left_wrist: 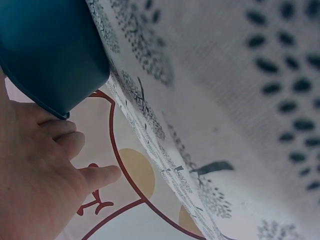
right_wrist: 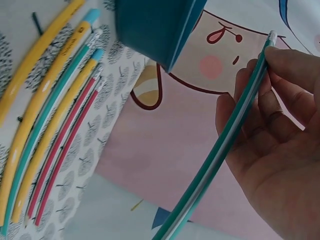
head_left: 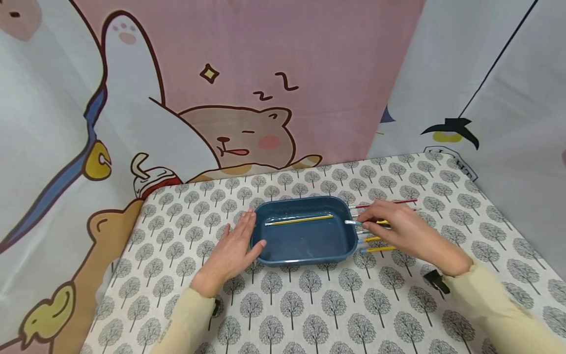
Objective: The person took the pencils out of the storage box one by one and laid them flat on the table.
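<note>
A dark blue plastic basin [head_left: 305, 241] stands on the tablecloth, with one yellow pencil [head_left: 300, 220] lying inside. My left hand [head_left: 234, 248] rests against its left rim, fingers fairly straight along the outside and the thumb near the edge. Between thumb and fingers, my right hand [head_left: 400, 228] pinches a green pencil [right_wrist: 215, 155] with a pale stripe, close to its white-tipped end. That tip reaches the basin's right rim in the head view. Below the right hand, several yellow, green and red pencils [right_wrist: 50, 95] lie side by side on the cloth, partly hidden in the head view.
A tablecloth [head_left: 314, 305] printed with trees covers the table. Behind it hangs a pink and white cartoon curtain [head_left: 336, 73], close to the table's far edge; more printed cloth stands along both sides. Dark wrist straps [head_left: 437, 281] show at the sleeves.
</note>
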{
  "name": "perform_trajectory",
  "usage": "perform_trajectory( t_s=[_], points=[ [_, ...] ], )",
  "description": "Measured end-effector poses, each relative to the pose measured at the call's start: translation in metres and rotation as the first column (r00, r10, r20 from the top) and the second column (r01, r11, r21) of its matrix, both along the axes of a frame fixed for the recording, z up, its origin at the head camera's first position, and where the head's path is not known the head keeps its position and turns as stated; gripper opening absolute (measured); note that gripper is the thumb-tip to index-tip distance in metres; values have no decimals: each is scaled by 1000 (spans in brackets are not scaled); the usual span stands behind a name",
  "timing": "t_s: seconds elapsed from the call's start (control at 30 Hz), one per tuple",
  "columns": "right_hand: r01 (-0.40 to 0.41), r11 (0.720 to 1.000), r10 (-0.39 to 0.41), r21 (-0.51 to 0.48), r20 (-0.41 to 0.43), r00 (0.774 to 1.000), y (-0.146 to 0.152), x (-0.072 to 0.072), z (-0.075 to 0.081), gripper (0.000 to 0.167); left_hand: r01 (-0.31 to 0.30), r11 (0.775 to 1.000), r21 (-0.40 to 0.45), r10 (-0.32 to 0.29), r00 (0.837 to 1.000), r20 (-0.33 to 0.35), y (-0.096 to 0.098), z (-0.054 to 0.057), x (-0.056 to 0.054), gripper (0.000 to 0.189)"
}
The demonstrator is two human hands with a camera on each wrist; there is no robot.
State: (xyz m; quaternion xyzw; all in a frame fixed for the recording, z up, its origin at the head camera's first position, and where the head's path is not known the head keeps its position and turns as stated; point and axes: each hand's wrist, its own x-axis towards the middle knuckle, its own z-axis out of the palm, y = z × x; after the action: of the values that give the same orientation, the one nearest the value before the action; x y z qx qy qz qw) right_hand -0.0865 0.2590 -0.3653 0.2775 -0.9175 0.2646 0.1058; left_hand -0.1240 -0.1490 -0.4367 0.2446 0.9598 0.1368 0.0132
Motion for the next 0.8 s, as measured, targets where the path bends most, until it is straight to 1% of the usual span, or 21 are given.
perform_trajectory(
  t_s=[0.3, 0.5, 0.8],
  points=[
    [12, 999, -9, 43, -54, 998, 12, 8, -8, 22, 3, 1000, 8, -3, 1000, -8, 0, -1, 0, 81],
    [19, 998, -17, 65, -30, 999, 18, 12, -14, 21, 2, 1000, 3, -2, 1000, -7, 0, -1, 0, 82],
    [-7, 999, 7, 39, -10, 1000, 25, 17, -25, 23, -5, 1000, 4, 5, 1000, 7, 0, 0, 0, 82]
  ],
)
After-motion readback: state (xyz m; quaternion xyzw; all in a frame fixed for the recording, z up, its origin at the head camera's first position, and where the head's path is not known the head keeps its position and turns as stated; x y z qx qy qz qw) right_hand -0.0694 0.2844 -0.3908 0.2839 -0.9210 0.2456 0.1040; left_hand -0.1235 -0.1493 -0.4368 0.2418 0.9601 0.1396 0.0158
